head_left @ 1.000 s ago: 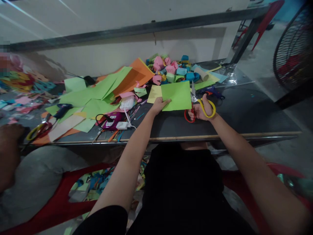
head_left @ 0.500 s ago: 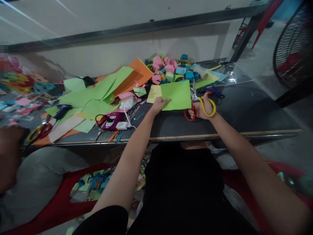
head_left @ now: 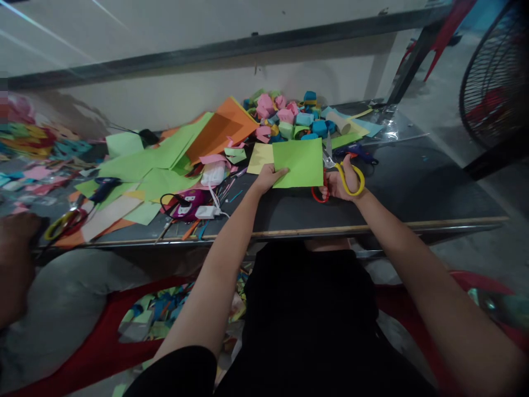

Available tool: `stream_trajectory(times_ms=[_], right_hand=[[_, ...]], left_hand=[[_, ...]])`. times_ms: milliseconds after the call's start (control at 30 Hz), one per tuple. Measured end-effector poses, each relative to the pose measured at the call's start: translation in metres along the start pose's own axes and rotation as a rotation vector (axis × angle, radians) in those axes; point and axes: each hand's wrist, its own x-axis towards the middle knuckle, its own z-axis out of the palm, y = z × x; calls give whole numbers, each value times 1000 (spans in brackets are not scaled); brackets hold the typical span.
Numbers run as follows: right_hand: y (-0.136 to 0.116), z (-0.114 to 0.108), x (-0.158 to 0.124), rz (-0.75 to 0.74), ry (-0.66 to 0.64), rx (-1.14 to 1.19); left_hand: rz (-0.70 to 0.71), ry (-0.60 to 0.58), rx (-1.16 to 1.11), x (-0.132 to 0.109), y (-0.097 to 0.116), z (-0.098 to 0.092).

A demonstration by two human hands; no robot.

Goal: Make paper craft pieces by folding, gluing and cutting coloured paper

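A bright green sheet of paper point(head_left: 301, 162) is pinched at its left edge by my left hand point(head_left: 270, 177), thumb on top. My right hand point(head_left: 341, 182) has its fingers through the scissors point(head_left: 329, 157), which have one yellow and one red handle. The scissors' blades stand apart and point away from me, beside the sheet's right edge; part of one is hidden by the paper. A pale yellow sheet point(head_left: 260, 157) lies on the table behind my left hand.
Folded paper pieces point(head_left: 289, 116) are heaped at the back. Loose green sheets point(head_left: 165, 151), a purple power strip point(head_left: 190, 205) and a glue gun point(head_left: 105, 189) lie to the left. Another person's hand point(head_left: 19, 231) rests at far left. A fan point(head_left: 496, 82) stands right.
Both hands stay almost where they were, with the green sheet and scissors still held. The sheet has tilted very slightly; the view has shifted a little.
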Motion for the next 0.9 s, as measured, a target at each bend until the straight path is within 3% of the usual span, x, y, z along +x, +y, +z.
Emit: stream_trajectory(times_ms=[333, 900], right_hand=[[8, -9, 4, -8, 36, -13], [4, -3, 2, -14, -7, -65]], left_hand=[[-36, -30, 16, -2, 3, 2], [-63, -56, 32, -3, 3, -4]])
